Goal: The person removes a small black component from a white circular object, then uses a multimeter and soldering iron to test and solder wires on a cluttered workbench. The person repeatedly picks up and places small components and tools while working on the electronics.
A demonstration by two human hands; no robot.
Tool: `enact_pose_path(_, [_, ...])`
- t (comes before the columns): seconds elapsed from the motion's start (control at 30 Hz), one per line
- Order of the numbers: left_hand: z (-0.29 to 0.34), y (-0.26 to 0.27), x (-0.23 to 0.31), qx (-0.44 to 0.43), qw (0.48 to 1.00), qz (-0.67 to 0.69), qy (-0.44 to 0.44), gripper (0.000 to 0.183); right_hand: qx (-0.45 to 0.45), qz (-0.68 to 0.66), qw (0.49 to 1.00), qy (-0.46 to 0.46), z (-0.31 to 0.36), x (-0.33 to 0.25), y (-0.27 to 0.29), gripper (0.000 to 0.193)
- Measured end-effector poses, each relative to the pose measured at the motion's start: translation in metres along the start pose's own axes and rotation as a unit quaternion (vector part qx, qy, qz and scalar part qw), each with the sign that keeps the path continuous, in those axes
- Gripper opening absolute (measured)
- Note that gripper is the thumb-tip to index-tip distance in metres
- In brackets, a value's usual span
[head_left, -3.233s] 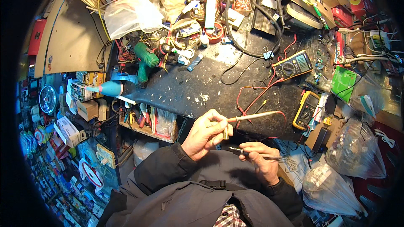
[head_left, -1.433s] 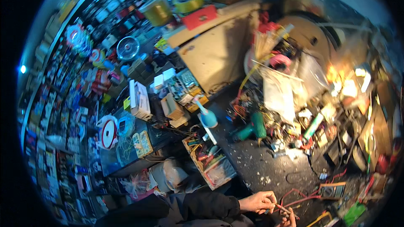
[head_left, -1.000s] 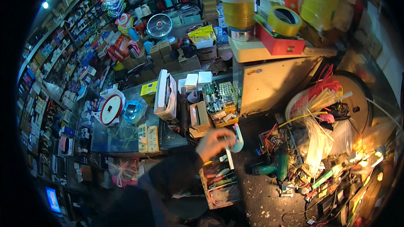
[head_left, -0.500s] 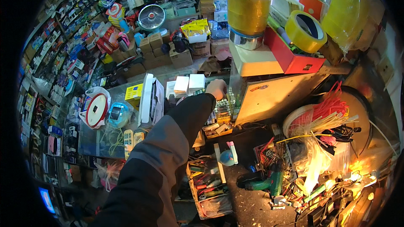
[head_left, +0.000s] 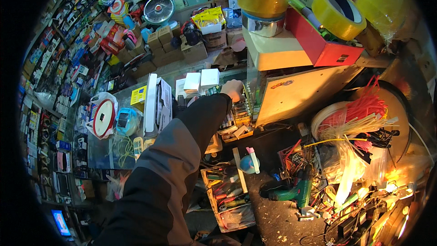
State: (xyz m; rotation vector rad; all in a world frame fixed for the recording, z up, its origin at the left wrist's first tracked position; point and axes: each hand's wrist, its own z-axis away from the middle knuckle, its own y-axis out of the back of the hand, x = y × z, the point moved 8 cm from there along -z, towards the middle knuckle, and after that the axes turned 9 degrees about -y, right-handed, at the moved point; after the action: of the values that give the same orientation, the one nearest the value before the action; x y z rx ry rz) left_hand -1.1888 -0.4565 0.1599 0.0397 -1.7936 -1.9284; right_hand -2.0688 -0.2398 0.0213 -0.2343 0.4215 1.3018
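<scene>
Head camera showed a black and grey sleeve, which came from the lower edge and stretched across the middle of the view, with the left hand at its end. This hand was bent downward over a shallow tray, beside the small cylinders standing in rows at its right part. The fingers were mostly hidden behind the back of the hand and the cuff, so I cannot tell whether they were closed on something or only touching. The right hand was outside the view, and its state could not be told. The tray lay on a glass-topped counter, between two small white boxes on the left and a pale board, leaning at a slant, on the right. Above this board stood a red box, with a roll of yellow tape resting upon it. Nearer to the body, a wooden box contained tools with coloured handles, and just beside it a blue bottle was on the dark bench. Further right, a green drill lay on its side, near a heap of wires
</scene>
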Motion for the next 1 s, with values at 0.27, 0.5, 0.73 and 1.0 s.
enact_pose_path(0.27, [-0.005,-0.011,-0.004,0.017,0.999,-0.032,0.006,0.025,-0.001,0.03,1.0,-0.002,-0.006,0.001,-0.007,0.025])
enact_pose_path(0.5, [-0.009,-0.012,-0.004,0.023,0.999,-0.04,0.004,0.022,-0.003,0.035,0.999,-0.006,-0.009,0.005,-0.004,0.025])
enact_pose_path(0.73, [0.062,0.072,0.023,0.211,0.963,0.169,-0.02,0.016,-0.007,0.042,0.999,-0.008,-0.016,0.011,-0.001,0.026])
enact_pose_path(1.0, [0.232,0.098,0.045,0.331,0.918,0.219,0.024,0.008,-0.008,0.066,0.998,-0.012,-0.029,0.012,-0.004,0.026])
